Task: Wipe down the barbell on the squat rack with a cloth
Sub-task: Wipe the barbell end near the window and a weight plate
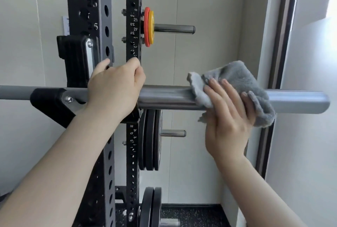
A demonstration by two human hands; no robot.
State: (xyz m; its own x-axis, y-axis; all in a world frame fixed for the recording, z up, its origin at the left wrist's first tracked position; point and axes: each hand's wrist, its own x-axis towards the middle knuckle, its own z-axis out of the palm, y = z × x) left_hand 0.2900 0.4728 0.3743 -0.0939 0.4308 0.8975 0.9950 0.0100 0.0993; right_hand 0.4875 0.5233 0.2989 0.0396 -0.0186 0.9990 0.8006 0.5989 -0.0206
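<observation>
The steel barbell [167, 98] lies level across the view, resting in a black hook [52, 103] on the squat rack [87, 17]. Its thick bare sleeve runs right to an end [310, 101] near the wall corner. My left hand [114, 90] grips the bar where the sleeve begins, fingers curled over the top. A grey fluffy cloth [235, 77] is draped over the sleeve. My right hand [228, 117] holds the cloth against the sleeve from the front and below, fingers pointing up and thumb wrapped over it at the right.
A second black upright [134, 26] carries storage pegs: one with thin red and yellow plates [149, 26], one with black plates [149, 141], another plate pair [151, 206] near the floor. A pale wall stands behind and a dark door frame [280, 44] at the right.
</observation>
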